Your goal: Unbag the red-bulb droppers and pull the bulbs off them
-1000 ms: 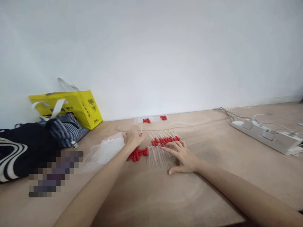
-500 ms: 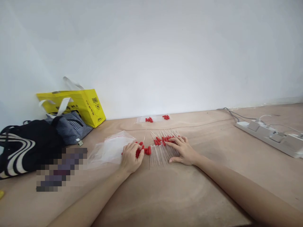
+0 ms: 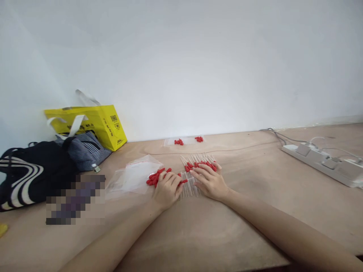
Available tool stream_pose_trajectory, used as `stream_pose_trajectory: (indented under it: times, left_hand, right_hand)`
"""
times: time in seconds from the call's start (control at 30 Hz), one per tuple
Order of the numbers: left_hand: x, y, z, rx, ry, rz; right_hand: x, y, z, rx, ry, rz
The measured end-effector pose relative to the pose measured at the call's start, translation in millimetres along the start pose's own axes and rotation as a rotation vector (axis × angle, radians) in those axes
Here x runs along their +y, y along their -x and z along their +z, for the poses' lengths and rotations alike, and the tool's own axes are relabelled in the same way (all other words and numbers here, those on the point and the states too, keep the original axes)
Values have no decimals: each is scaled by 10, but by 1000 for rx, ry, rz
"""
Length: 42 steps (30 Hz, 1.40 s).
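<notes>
A row of thin clear tubes [image 3: 189,187] with red caps lies on the wooden table [image 3: 255,211]. My right hand [image 3: 209,181] rests flat on the tubes, fingers stretched out over the red cap ends [image 3: 202,164]. My left hand [image 3: 168,187] lies just to the left, its fingers curled down at the row's left edge, touching a small pile of loose red caps [image 3: 154,177]. Whether it holds a cap or a tube is hidden under the fingers.
Clear plastic bags [image 3: 132,175] lie left of the caps. A second small packet with red caps [image 3: 185,141] sits by the wall. A yellow bag [image 3: 93,122], a striped bag [image 3: 83,149] and a black bag [image 3: 28,173] stand at the left. A white power strip [image 3: 323,164] with cables is at the right.
My left hand came down from beside the bags onto the loose red caps and then moved right against the tube row. My right hand slid a little left along the tubes.
</notes>
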State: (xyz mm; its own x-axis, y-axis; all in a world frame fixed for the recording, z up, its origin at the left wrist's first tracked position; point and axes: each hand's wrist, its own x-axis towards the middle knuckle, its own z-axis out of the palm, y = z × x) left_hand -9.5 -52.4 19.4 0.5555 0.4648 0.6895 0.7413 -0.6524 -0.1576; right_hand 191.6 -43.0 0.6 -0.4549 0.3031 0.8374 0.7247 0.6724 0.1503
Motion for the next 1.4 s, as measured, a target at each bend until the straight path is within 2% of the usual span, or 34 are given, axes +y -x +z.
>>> stream_pose_trajectory:
  times: [0.1, 0.2, 0.4, 0.73, 1.0, 1.1, 1.2, 1.33, 1.4]
  left_hand:
    - [36, 3, 9, 28, -19, 56]
    - [56, 5, 31, 57, -2, 55]
    - [41, 8, 40, 60, 34, 80]
    - [52, 37, -84, -65, -10, 127]
    - [79, 36, -96, -22, 20, 142]
    - [-48, 84, -162, 17, -3, 92]
    - [-180, 159, -222, 74, -53, 12]
    - [-200, 192, -192, 107, 33, 10]
    - [-200, 164, -158, 124, 109, -77]
  right_hand:
    - [-7, 6, 52, -27, -34, -16]
    - [-18, 27, 83, -51, -39, -32]
    - [-69, 8, 11, -82, -50, -47]
    - [-91, 5, -129, -145, -88, -26]
    - [-95, 36, -151, -91, -127, -29]
    - [21, 102, -207, -59, -129, 37]
    - [155, 182, -254, -24, -83, 176]
    - [158, 199, -205, -183, -147, 131]
    - [103, 175, -144, -257, -180, 150]
